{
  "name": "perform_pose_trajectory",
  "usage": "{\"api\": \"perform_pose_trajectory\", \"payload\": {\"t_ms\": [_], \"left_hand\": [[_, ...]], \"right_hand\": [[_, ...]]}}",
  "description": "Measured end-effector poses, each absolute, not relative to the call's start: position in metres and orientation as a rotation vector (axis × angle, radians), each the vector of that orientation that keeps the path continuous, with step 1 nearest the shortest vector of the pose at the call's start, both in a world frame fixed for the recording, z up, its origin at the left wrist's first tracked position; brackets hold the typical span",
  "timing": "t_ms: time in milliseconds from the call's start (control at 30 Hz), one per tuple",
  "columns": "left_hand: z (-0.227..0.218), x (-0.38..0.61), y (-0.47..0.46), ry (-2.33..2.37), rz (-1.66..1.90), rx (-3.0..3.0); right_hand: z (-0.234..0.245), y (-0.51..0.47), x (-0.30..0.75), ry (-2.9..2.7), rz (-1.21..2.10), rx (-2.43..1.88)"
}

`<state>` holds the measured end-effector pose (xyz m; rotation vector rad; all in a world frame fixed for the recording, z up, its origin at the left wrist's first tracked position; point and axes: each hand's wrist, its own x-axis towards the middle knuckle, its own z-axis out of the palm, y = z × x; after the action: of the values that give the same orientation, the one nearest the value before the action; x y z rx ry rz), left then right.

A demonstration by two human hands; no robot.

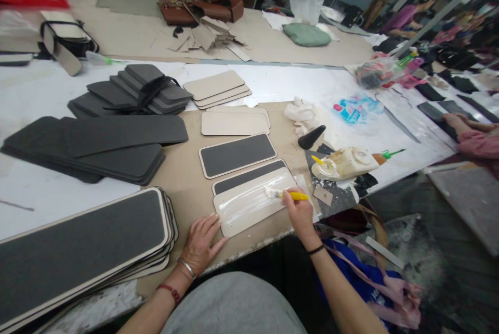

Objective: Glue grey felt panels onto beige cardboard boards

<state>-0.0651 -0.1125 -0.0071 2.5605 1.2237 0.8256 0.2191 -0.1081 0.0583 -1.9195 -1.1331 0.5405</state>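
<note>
My right hand (300,217) grips a brush (297,196) by its yellow handle. White glue-like streaks run along a beige panel (244,210) with rounded corners, under the bristles. My left hand (201,243) lies at the panel's left end, fingers outstretched and fingertips at its edge. Partly covered by that panel is a beige-rimmed panel with a dark grey face (249,175). Just beyond it lies a similar grey-faced panel (237,155), whole in view. Farther back, plain beige panels (234,121) overlap.
Dark grey pieces (128,128) are piled at left, behind a stack of long grey-faced panels (89,240). A white-crusted glue bottle (345,162) lies at right near a black cone-shaped object (312,137). Brown bags (202,3) stand at the back. A co-worker's arm (475,136) shows far right.
</note>
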Motion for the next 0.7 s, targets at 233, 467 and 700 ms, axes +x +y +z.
{"api": "perform_pose_trajectory", "payload": {"t_ms": [233, 467, 700], "left_hand": [[-0.005, -0.065, -0.11, 1.21, 0.828, 2.59], [-0.005, -0.065, -0.11, 1.2, 0.811, 2.628], [-0.003, -0.065, -0.11, 1.202, 0.817, 2.624]], "right_hand": [[0.071, -0.113, 0.296, -1.1, 0.29, -2.117], [0.073, -0.127, 0.295, -1.341, 0.15, -2.13], [0.075, -0.136, 0.27, -1.392, 0.231, -2.119]]}}
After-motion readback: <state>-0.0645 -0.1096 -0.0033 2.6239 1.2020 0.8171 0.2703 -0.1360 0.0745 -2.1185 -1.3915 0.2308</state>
